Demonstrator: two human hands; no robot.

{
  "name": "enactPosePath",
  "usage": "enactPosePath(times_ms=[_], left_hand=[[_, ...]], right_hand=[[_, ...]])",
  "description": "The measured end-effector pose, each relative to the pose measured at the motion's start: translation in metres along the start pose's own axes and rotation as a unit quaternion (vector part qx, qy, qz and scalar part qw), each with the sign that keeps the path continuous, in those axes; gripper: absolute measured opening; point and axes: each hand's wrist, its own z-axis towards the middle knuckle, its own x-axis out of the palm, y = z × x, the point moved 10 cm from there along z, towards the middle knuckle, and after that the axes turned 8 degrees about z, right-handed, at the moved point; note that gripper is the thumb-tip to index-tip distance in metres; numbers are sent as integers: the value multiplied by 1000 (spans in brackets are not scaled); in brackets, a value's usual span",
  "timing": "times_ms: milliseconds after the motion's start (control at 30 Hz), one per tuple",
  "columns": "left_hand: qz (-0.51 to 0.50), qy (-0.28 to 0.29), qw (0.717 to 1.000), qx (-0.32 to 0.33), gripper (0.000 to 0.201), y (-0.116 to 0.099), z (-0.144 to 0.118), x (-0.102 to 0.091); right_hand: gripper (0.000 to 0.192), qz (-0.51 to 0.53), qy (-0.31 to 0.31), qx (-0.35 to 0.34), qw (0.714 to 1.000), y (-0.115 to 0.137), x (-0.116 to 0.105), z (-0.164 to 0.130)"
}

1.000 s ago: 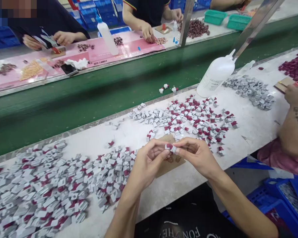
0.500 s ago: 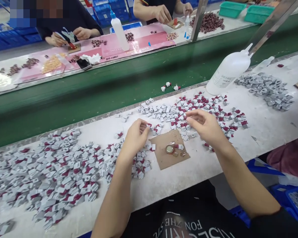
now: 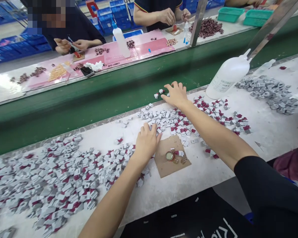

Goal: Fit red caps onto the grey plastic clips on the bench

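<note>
My right hand (image 3: 175, 95) reaches over the far table edge, fingers spread above the green belt (image 3: 99, 110). Beside its fingertips on the belt lie small white-and-maroon plastic parts (image 3: 161, 91), one partly covered by the hand. Nearer me, my left hand (image 3: 147, 142) has its fingers apart, with the tips at a heap of small grey and maroon plastic parts (image 3: 162, 114). To its right is a brown cardboard square (image 3: 167, 169). On that card sit a round bottle cap (image 3: 170, 156), a grey-and-maroon part (image 3: 180, 153) and wet, glossy drops.
A large pile of grey and maroon parts (image 3: 64, 185) covers the left side. A big white bottle (image 3: 225, 79) leans near the belt, by a grey heap (image 3: 270, 91). Two co-workers sit across the belt at a table with a pink mat (image 3: 139, 43). A metal post (image 3: 198, 23) rises there.
My right hand has moved from the parts heap forward and left to the belt, its fingers spreading. My left hand has shifted slightly right and opened over the heap. The view has tilted a little.
</note>
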Motion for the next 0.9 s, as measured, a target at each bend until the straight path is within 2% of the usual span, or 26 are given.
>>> enactPosePath(times_ms=[167,300,400,533,633,767,900], left_hand=[[50,16,998,20,31,1,9,3],[63,31,997,41,33,1,14,3],[62,42,996,45,32,4,19,2],[29,34,999,20,29,14,24,-2],[-7,26,999,27,24,9,24,-1],[-26,31,997,66,19,-12,22,2],[-29,48,996,75,31,-21,23,6]], right_hand=[[66,-42,36,-16,998,22,34,42],[63,-24,98,-50,994,42,58,49],[58,-24,127,-113,985,62,69,44],[49,-33,150,-200,968,81,75,37],[42,-33,155,-237,958,83,74,37],[38,-35,158,-259,952,80,72,38],[38,-43,153,-250,955,79,71,38]])
